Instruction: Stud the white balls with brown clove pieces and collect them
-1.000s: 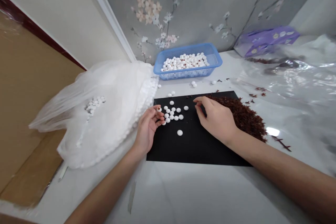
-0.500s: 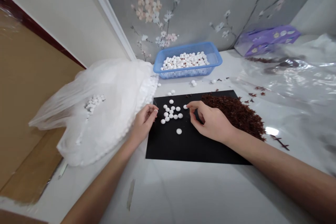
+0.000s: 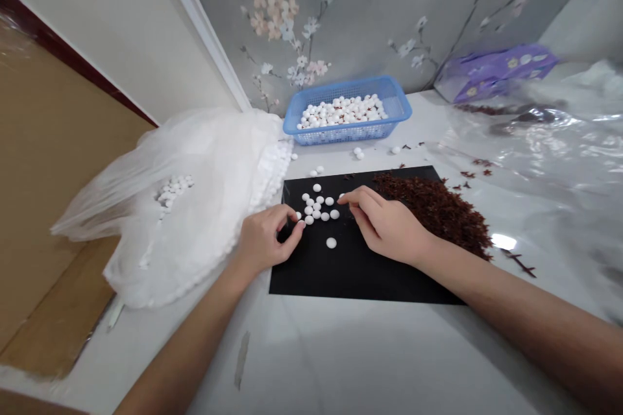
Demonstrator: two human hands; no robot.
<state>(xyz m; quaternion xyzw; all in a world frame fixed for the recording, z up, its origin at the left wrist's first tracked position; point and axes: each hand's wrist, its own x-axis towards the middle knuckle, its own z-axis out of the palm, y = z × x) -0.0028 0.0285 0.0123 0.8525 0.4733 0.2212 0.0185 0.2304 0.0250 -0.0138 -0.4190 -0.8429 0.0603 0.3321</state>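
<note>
A black mat [image 3: 360,272] lies on the white table. On its far left part sits a cluster of several small white beads [image 3: 318,207], with one bead [image 3: 331,243] apart nearer me. A heap of dark red-brown bits [image 3: 435,207] covers the mat's right side. My left hand [image 3: 267,240] rests at the mat's left edge, fingers curled, thumb and forefinger pinching beside the cluster. My right hand [image 3: 384,224] lies on the mat, its fingertips pinched together at a white bead on the cluster's right edge.
A blue basket [image 3: 399,104] with many white beads stands at the back. A large clear bag of white beads [image 3: 195,201] lies left. Clear plastic sheeting [image 3: 545,149] and a purple box [image 3: 496,68] are at right. Stray beads [image 3: 359,153] lie behind the mat.
My right hand has slid left from the brown heap to the bead cluster. My left hand has turned palm down and closed into a pinch at the cluster's left edge.
</note>
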